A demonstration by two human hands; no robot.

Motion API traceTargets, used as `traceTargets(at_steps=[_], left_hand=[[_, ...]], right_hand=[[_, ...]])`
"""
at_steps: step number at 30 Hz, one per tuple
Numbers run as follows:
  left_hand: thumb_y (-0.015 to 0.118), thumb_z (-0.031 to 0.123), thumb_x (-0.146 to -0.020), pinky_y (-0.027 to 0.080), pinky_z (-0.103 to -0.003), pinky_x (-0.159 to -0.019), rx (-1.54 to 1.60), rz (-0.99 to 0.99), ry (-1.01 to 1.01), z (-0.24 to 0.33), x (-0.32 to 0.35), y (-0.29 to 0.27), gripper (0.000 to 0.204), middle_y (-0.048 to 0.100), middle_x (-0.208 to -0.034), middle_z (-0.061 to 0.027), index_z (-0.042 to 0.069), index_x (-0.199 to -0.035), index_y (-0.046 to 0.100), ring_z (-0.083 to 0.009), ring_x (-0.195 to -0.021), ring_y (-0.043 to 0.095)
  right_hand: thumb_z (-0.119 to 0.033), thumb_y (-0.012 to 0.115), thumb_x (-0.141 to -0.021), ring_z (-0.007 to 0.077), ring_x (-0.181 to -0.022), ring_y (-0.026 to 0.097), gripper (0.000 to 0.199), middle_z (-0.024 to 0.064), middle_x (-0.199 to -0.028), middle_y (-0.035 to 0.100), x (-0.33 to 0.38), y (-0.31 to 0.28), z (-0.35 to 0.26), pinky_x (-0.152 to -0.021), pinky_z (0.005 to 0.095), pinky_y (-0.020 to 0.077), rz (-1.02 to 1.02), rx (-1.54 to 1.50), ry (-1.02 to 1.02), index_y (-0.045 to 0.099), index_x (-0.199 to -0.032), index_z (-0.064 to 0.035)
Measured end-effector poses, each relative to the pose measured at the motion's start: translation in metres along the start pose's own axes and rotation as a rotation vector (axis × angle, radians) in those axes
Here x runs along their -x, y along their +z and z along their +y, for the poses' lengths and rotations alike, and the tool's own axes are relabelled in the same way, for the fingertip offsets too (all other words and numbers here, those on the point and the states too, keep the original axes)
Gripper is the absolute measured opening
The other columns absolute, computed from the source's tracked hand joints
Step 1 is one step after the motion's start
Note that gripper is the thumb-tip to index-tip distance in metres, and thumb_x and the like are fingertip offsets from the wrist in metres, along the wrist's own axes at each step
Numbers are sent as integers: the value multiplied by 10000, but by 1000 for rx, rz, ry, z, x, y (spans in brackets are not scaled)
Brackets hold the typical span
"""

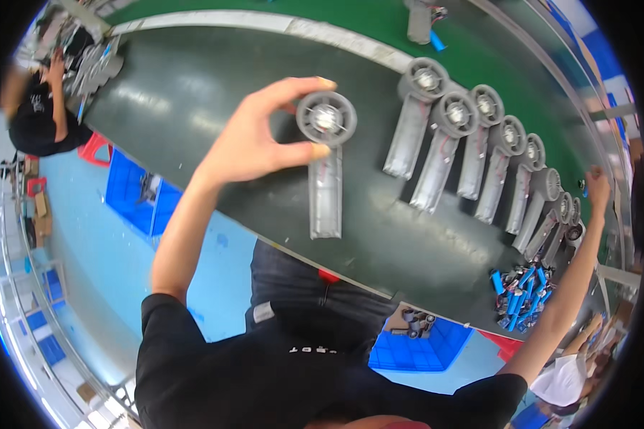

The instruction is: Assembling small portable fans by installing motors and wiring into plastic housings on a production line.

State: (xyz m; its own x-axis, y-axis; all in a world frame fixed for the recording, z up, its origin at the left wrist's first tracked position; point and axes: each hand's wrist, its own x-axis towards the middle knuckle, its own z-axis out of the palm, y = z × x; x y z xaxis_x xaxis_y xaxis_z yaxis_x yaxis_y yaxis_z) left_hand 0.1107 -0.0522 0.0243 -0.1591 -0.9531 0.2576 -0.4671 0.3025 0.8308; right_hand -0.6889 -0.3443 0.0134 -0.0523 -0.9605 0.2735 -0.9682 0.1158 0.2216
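My left hand (254, 132) is closed on a grey fan housing (326, 193), thumb and fingers gripping its round head from the left. The head has a silvery hub in its ring, and the open, trough-like handle points toward me with a thin red wire inside. Far to the right, my right hand (598, 191) is stretched out past the row of similar grey housings (428, 168). Its fingers look curled, with a small dark and blue bit beside them; what they hold is too small to make out.
A pile of blue cylindrical parts with wires (522, 294) lies at the right of the dark green table (265, 64). Blue bins (426, 350) stand below the near edge. Another person (43, 114) works at the far left; more people (565, 379) are at the lower right.
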Motion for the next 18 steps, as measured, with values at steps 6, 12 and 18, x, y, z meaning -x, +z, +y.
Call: traceTargets(at_steps=[6, 12, 18], left_hand=[[776, 128, -714, 475, -363, -983, 122, -61, 36, 6, 40, 29, 628, 616, -1257, -127, 52, -1304, 574, -276, -1123, 607], [726, 57, -731, 490, -366, -925, -108, 239, 267, 10, 79, 34, 477, 644, -1229, -135, 19, -1198, 639, -285, -1034, 626], [741, -11, -735, 523, -308, -763, -20, 260, 325, 19, 102, 66, 260, 690, -1051, -105, 17, -989, 694, -253, -888, 645]], right_hand=[[-230, 574, -957, 66, -734, 499, 302, -11, -872, 611, 129, -165, -149, -636, 221, 384, 60, -702, -99, 644, -1224, -107], [-98, 589, -943, 4, -732, 451, 239, -59, -923, 607, 338, -207, -343, -583, 173, 308, -37, -1226, -163, 667, -1168, -73], [-61, 624, -912, 48, -754, 526, 247, 5, -961, 623, 401, -194, -391, -624, 195, 404, -246, -1460, 52, 660, -1155, -38]])
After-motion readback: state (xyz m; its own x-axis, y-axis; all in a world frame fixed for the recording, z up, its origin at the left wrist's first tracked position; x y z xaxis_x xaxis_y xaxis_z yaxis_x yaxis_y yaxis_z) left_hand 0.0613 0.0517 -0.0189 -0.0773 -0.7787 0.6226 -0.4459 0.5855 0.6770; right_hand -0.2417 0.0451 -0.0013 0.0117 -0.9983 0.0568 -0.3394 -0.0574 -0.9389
